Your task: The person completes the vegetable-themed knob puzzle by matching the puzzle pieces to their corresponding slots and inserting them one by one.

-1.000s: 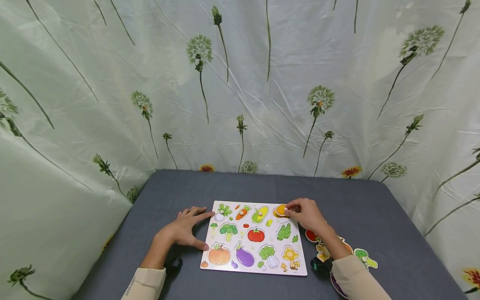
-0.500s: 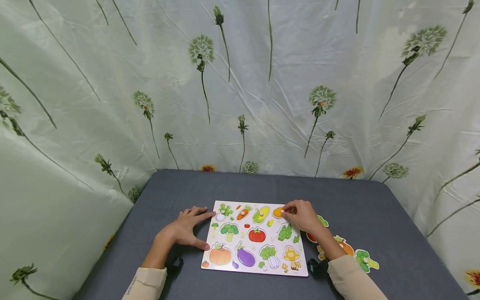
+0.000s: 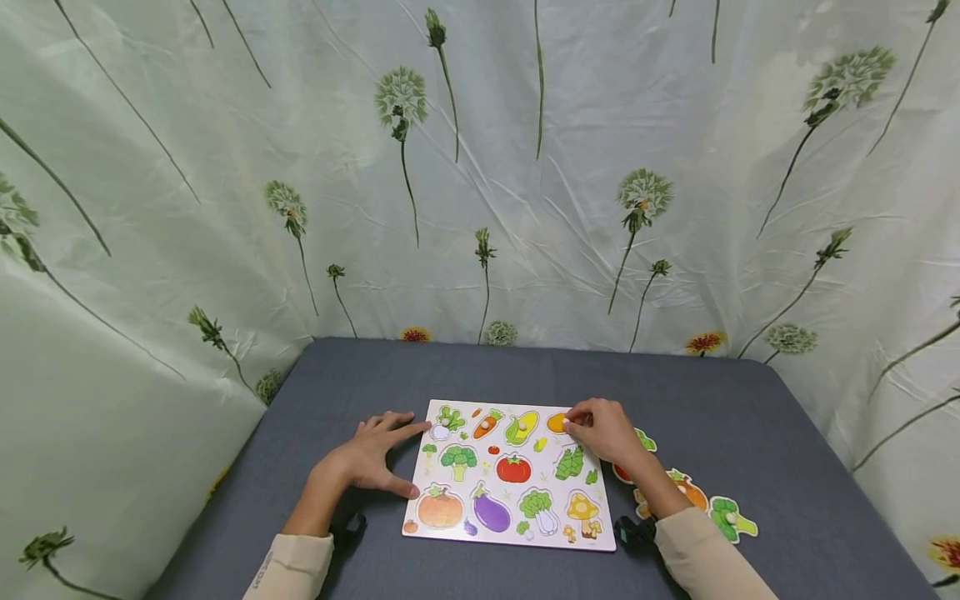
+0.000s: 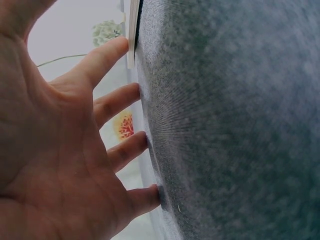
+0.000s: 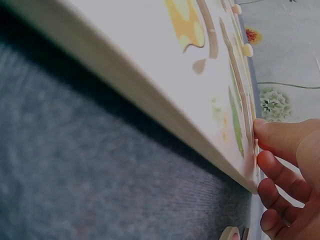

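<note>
A white vegetable puzzle board (image 3: 480,492) lies on the table. My left hand (image 3: 367,454) has its fingers spread, index finger and thumb at the board's left edge. In the left wrist view, the other fingertips (image 4: 152,192) of that hand rest on the grey cloth. At the board's upper right corner my right hand (image 3: 603,432) pinches an orange puzzle piece (image 3: 557,423), which sits in its slot and is partly covered by the fingers. In the same row a corn piece (image 3: 522,428), a carrot piece (image 3: 487,425) and a radish-like piece (image 3: 447,422) lie in place.
Right of the board, beside and under the right forearm, loose pieces lie on the table (image 3: 465,371): a broccoli piece (image 3: 729,520), an orange pumpkin-like piece (image 3: 688,490) and others partly hidden. A flower-patterned curtain (image 3: 555,208) hangs behind the table.
The orange piece was offset over its slot, held by the right hand; it has moved slightly left and down into it. The left hand has stayed at the board's edge.
</note>
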Demonstrator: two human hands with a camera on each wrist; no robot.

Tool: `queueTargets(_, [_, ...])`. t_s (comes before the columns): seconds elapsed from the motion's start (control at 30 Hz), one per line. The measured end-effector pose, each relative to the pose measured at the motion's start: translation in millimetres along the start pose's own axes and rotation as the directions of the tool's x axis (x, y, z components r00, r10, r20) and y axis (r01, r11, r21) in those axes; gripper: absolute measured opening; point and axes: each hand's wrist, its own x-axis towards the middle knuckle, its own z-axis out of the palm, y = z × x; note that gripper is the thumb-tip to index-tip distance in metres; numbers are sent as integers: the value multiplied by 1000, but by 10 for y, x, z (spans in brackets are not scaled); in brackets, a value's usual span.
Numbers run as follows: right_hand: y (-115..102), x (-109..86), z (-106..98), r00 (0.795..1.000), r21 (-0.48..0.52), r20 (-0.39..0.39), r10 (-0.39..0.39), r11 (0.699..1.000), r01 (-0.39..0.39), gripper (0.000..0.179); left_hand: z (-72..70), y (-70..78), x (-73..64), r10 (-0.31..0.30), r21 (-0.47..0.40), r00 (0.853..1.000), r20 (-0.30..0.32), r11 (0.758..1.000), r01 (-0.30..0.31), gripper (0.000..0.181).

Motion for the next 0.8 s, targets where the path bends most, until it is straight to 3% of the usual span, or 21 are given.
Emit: queueTargets(0.8, [14,-100,-37,998,23,-36,-42,999,43,18,17,-34,19,13,19,1000,5,1000,-13,107])
